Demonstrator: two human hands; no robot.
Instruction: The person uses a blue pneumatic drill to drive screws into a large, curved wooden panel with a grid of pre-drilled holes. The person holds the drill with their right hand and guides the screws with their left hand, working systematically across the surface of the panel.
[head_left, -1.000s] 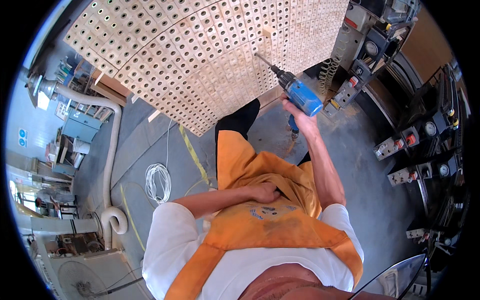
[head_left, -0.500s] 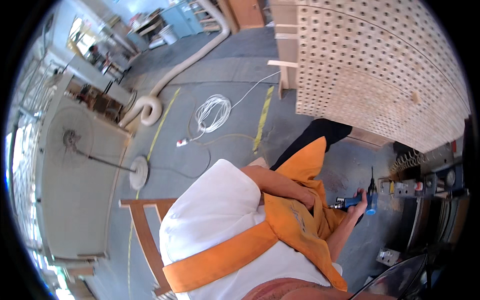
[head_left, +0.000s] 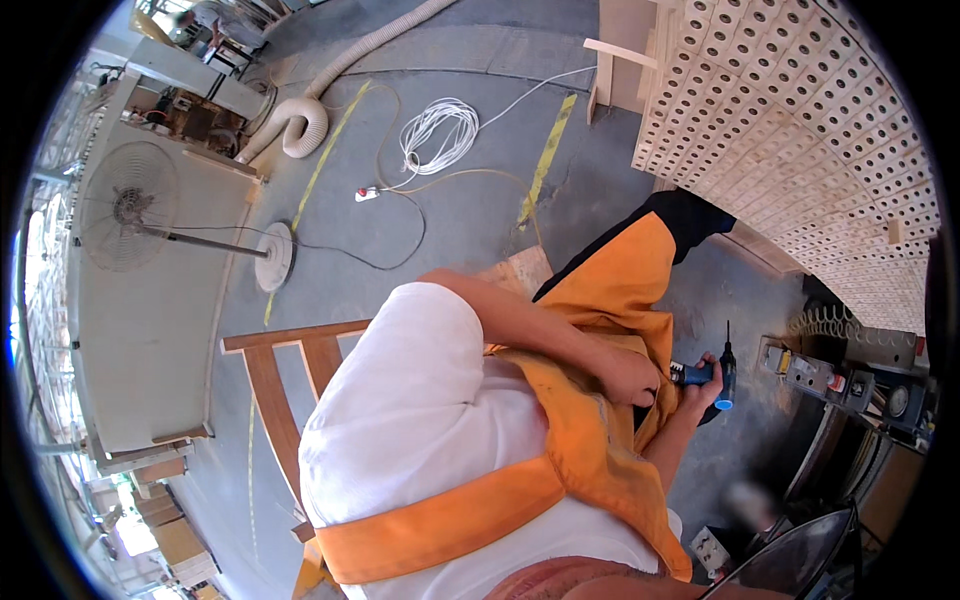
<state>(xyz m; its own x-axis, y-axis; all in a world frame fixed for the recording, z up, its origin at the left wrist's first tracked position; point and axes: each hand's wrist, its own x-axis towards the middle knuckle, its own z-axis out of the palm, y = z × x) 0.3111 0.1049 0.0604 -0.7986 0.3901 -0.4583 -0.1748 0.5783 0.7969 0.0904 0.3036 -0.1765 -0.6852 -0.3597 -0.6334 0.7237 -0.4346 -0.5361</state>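
Note:
My right hand [head_left: 704, 385] is wrapped round the handle of a blue-and-black drill [head_left: 727, 376]. A long thin dark bit points toward the upper edge of the picture, and a light blue cap closes the drill's other end. Close beside the handle's ribbed end is my left hand [head_left: 632, 378], its fingers curled in over my lap. Whatever those fingers hold, if anything, is hidden. Under both hands lies the orange apron [head_left: 590, 430], bunched across my dark trousers.
A panel full of holes [head_left: 770, 130] stands at upper right. Below it are a coiled hose [head_left: 830, 322] and metal machine parts [head_left: 800, 372]. White cable [head_left: 440, 135] lies coiled on the floor. A pedestal fan [head_left: 130, 205] stands left, beyond the wooden chair [head_left: 280, 420].
My left hand has come out from the apron folds toward the drill's handle. The drill sits slightly higher and further left in the picture. The whole view has shifted.

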